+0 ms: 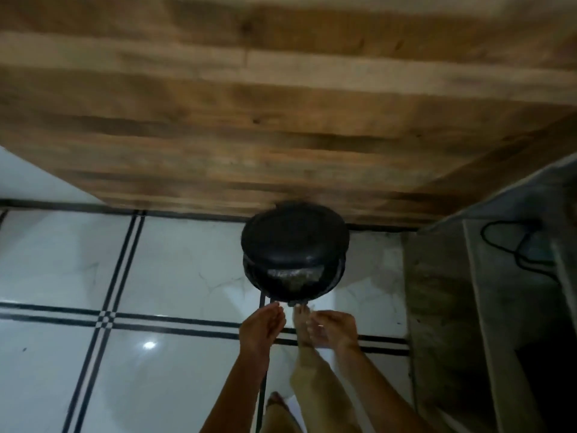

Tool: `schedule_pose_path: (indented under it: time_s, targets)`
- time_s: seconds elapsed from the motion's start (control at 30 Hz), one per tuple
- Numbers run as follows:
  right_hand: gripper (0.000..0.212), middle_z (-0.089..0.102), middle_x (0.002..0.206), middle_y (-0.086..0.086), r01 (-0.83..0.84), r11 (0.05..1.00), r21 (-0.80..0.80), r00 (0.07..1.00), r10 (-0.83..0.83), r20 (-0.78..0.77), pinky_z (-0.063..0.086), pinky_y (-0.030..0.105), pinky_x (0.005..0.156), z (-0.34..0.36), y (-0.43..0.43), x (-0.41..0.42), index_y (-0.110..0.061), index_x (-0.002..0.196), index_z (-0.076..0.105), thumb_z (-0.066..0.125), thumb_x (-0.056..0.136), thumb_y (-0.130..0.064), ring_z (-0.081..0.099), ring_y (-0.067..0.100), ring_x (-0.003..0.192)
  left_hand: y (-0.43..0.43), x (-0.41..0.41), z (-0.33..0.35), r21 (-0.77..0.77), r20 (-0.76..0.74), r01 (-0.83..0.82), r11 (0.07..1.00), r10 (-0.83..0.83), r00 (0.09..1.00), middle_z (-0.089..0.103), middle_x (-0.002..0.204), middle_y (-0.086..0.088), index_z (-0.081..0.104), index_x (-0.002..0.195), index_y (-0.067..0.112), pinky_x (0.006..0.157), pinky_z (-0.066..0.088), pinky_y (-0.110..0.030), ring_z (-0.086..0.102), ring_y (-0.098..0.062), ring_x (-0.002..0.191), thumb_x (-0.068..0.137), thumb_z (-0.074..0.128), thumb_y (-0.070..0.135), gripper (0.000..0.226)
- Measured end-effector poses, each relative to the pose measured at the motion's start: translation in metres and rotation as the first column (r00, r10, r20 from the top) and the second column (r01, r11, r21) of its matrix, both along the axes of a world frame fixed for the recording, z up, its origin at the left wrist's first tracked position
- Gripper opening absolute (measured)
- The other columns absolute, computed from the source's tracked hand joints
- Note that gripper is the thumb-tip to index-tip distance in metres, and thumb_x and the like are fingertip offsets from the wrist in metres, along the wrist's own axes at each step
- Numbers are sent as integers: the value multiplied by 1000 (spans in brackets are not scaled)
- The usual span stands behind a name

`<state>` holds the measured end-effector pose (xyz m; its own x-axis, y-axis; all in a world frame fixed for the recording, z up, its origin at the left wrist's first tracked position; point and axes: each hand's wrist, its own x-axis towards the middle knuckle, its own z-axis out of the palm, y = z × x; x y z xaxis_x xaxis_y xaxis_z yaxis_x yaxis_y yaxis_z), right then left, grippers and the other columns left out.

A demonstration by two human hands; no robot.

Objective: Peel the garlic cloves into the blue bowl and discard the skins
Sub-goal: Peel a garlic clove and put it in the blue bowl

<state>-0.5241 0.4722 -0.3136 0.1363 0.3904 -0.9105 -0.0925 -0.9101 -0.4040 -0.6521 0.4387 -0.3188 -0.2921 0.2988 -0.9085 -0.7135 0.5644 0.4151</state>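
Black pedal bin (295,242) is seen on the tiled floor (175,260) below the desk (281,104), lid up, a foot (301,323) at its pedal. Left hand (262,326) and right hand (334,329) are held just near of it. Right grip is relaxed open, empty; left fingers are bunched, contents cannot be told. Skins are judged papery, light, clingy: best rubbed off fingertips over the opening. Blue bowl and cloves are out of view.

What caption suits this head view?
Over white tiled floor, left hand and right hand hover near an open round black bin.
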Motion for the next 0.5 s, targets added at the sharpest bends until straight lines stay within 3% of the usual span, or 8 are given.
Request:
schedule_pose_path:
  time_s: [0.07, 0.17, 0.27, 0.33, 0.4, 0.47, 0.5]
  targets:
    - [19, 60, 50, 10, -5, 999, -41, 1000, 6, 21, 47, 27, 49, -43, 16, -6, 4, 64, 60, 66, 82, 3, 53, 23, 49, 4, 2, -44, -37, 8, -42, 998, 43, 999, 66, 78, -15, 68, 83, -1, 51, 54, -19, 64, -20, 68, 86, 61, -2, 7]
    - [16, 61, 71, 20, 34, 999, -4, 998, -34, 47, 44, 25, 45, -88, 34, -17, 15, 73, 61, 73, 74, 4, 48, 21, 51, 11, 5, -95, -40, 0, -74, 996, 74, 997, 66, 82, -16, 68, 88, -2, 54, 54, -20, 64, -19, 66, 87, 60, -2, 9]
    - [18, 62, 77, 18, -17, 999, 50, 997, 12, 82, 47, 24, 46, -113, 55, -26, -3, 67, 59, 71, 79, -3, 52, 13, 46, 27, 7, -123, 25, 22, -70, 997, 70, 997, 68, 82, -16, 68, 94, -4, 64, 56, -24, 66, -22, 71, 91, 52, -2, 17]
    - [9, 63, 88, 13, -63, 996, 61, 996, 59, 70, 49, 30, 52, -127, 69, -28, -2, 78, 62, 62, 87, -3, 57, 17, 59, 36, 7, -127, 73, 56, -65, 995, 61, 997, 70, 81, -13, 64, 103, -7, 62, 56, -23, 68, -21, 72, 96, 42, 2, 24]
    - [11, 66, 99, 11, -165, 983, 78, 980, 154, 129, 54, 41, 64, -141, 79, -24, -1, 93, 67, 58, 87, -4, 63, 27, 85, 40, 7, -122, 107, 68, -56, 993, 48, 996, 70, 83, -12, 61, 107, -7, 60, 56, -22, 68, -21, 75, 98, 37, 3, 28]
    - [12, 69, 96, 11, -248, 961, 120, 948, 215, 236, 55, 48, 77, -145, 79, -15, -9, 83, 69, 72, 76, -19, 64, 30, 94, 39, 6, -108, 103, 3, -15, 995, 15, 1000, 70, 89, -13, 64, 104, -5, 63, 56, -23, 67, -23, 81, 96, 44, 2, 23]
    - [26, 70, 92, 9, -241, 958, 154, 943, 195, 268, 55, 47, 79, -148, 76, -8, -14, 76, 68, 79, 65, -35, 65, 29, 90, 37, 4, -100, 101, -37, 2, 995, 1, 999, 69, 91, -14, 66, 102, -4, 65, 56, -24, 67, -24, 83, 94, 48, 1, 20]
